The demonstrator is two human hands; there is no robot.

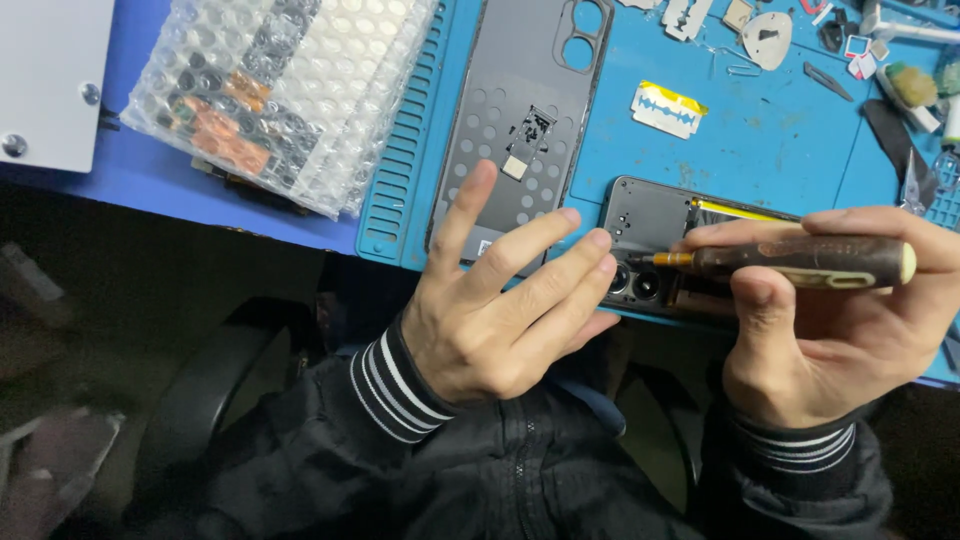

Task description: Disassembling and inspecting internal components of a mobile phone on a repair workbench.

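An opened phone body (650,225) lies at the near edge of the blue work mat (780,140), its camera lenses facing up. My right hand (820,330) grips a dark brown electric screwdriver (800,260), held level with its tip pointing left at the phone's camera corner. My left hand (500,310) holds nothing; its fingers are spread and the fingertips rest against the phone's left end. The phone's grey back cover (520,110) lies inside-up just beyond my left hand.
A stack of bubble-wrapped parts (280,90) sits at the left of the mat. A razor blade in a yellow and white wrapper (668,108) lies mid-mat. Picks, small tools and parts (770,35) crowd the far right. A white box (50,80) stands far left.
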